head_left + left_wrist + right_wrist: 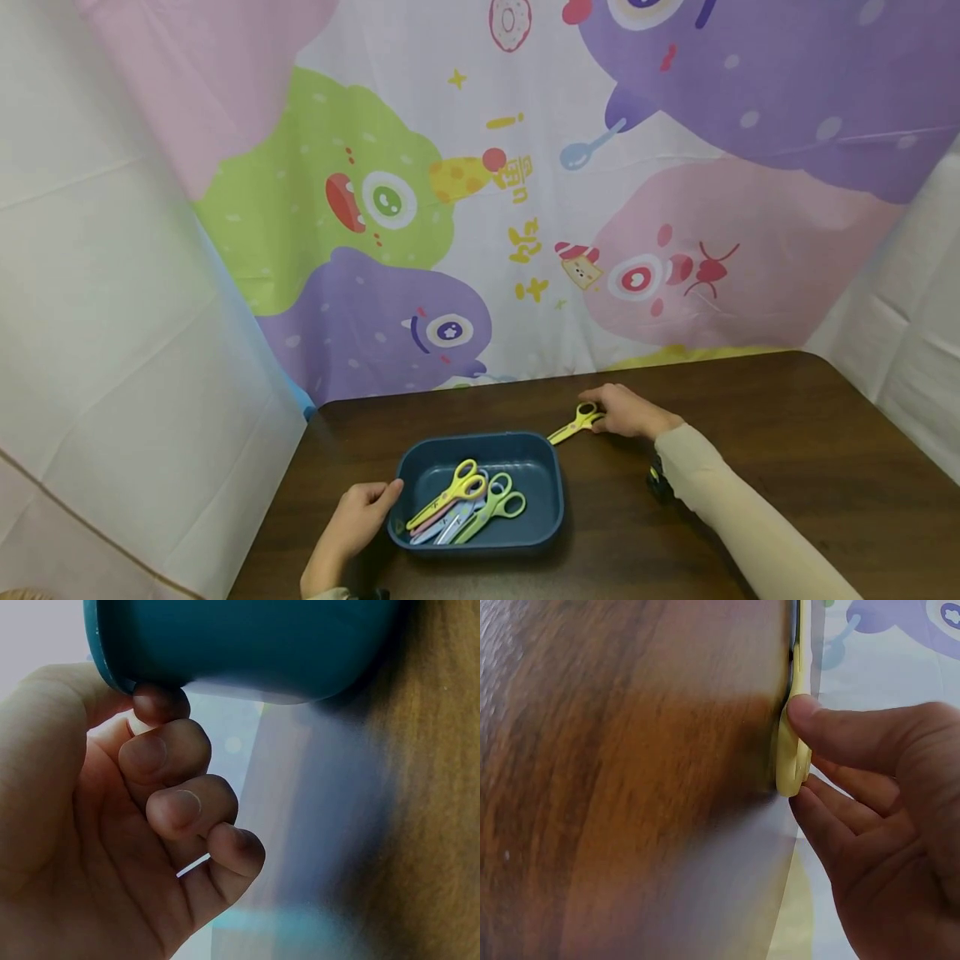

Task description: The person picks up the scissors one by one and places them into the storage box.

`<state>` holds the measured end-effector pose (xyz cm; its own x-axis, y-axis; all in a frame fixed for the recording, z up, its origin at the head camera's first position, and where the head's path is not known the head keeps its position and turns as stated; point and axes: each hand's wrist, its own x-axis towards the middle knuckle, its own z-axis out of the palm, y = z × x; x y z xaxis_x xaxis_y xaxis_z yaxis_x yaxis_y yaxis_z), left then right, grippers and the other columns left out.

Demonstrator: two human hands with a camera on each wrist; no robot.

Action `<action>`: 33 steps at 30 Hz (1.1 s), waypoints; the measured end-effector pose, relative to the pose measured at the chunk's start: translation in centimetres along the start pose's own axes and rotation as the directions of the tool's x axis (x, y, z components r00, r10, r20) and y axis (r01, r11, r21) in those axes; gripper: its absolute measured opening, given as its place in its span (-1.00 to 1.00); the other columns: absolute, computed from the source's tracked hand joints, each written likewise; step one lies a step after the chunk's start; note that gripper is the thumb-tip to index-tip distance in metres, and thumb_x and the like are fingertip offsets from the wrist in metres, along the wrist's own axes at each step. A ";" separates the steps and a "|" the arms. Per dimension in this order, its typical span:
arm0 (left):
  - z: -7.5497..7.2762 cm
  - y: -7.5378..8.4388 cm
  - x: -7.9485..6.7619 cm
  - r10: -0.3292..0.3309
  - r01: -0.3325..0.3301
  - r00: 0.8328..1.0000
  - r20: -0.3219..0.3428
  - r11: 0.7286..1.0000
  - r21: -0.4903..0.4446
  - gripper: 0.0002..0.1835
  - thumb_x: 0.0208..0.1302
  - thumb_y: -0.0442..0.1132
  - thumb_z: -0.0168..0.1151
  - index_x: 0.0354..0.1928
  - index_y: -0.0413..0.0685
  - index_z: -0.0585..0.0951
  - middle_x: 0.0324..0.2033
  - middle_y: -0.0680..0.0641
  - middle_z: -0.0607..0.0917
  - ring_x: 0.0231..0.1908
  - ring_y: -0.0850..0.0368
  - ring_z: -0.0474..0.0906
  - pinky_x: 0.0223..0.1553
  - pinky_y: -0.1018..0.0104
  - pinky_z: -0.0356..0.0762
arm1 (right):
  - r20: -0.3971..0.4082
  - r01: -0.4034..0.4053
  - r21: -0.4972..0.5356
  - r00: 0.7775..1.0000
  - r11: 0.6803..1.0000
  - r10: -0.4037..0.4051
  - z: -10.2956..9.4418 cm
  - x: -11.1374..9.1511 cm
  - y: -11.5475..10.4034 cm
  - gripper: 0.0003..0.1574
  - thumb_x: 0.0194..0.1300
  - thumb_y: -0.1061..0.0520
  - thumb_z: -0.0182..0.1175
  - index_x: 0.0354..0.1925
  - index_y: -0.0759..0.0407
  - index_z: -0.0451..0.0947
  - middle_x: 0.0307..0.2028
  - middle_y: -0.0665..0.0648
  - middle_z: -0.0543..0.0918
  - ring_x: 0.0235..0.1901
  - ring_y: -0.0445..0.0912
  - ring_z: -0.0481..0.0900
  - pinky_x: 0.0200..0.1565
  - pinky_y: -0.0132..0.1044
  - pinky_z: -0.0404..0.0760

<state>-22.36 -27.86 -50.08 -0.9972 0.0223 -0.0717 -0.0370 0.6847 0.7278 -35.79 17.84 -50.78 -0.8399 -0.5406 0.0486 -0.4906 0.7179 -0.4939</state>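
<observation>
A dark blue plastic tray (pixel 525 467) stands on the table, its left rim pinched between the thumb and curled index finger of my left hand (pixel 360 512). In the left wrist view the tray's wall (pixel 247 645) shows above the curled fingers (pixel 169 754). Inside lie several scissors, among them yellow scissors (pixel 442 500) and green scissors (pixel 491 510). Beyond the tray's far right corner, my right hand (pixel 626 412) holds other yellow scissors (pixel 573 425) by the handle loops, blades toward the tray. The right wrist view shows the thumb on the yellow handle (pixel 789 761), close over the table.
The dark wooden table (pixel 750 450) meets a cartoon-printed cloth (pixel 540 333) at its back edge. White cloth hangs at the left (pixel 150 333) and right (pixel 885 317) sides. A dark band (pixel 658 482) is on the right wrist.
</observation>
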 end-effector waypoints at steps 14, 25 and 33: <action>0.1 0.0 0.2 -0.001 0.001 1.000 0.008 1.000 0.002 -0.45 0.53 0.04 0.15 -0.65 -0.04 0.38 -0.68 0.09 0.26 -0.61 0.23 0.19 -0.51 0.36 0.16 | -0.008 0.034 -0.008 0.999 0.999 -0.034 -0.1 -0.4 -0.2 -0.56 0.18 0.31 0.46 0.05 0.36 0.69 0.01 0.30 0.70 0.03 0.17 0.65 0.05 0.01 0.62; -0.1 0.0 0.1 0.002 -0.002 1.000 0.009 1.000 0.000 -0.44 0.54 0.04 0.13 -0.66 -0.03 0.35 -0.69 0.09 0.24 -0.63 0.24 0.15 -0.52 0.38 0.14 | -0.029 0.026 0.006 0.999 1.000 -0.026 0.5 -0.3 0.1 -0.68 0.28 0.39 0.33 0.02 0.34 0.72 -0.02 0.29 0.73 0.06 0.23 0.65 0.06 0.02 0.65; -0.1 0.0 0.1 -0.009 0.009 1.000 0.013 1.000 -0.003 -0.45 0.53 0.06 0.14 -0.66 -0.03 0.39 -0.69 0.10 0.26 -0.62 0.23 0.18 -0.52 0.36 0.16 | -0.025 -0.004 0.011 1.000 1.000 0.004 1.1 -0.4 -0.2 -0.68 0.23 0.42 0.37 -0.03 0.28 0.76 -0.06 0.25 0.77 0.00 0.17 0.70 -0.05 -0.07 0.69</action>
<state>-22.51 -27.95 -50.05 -0.9959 0.0258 -0.0867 -0.0458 0.6831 0.7289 -35.12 17.40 -51.60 -0.8474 -0.5266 0.0682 -0.4848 0.7151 -0.5036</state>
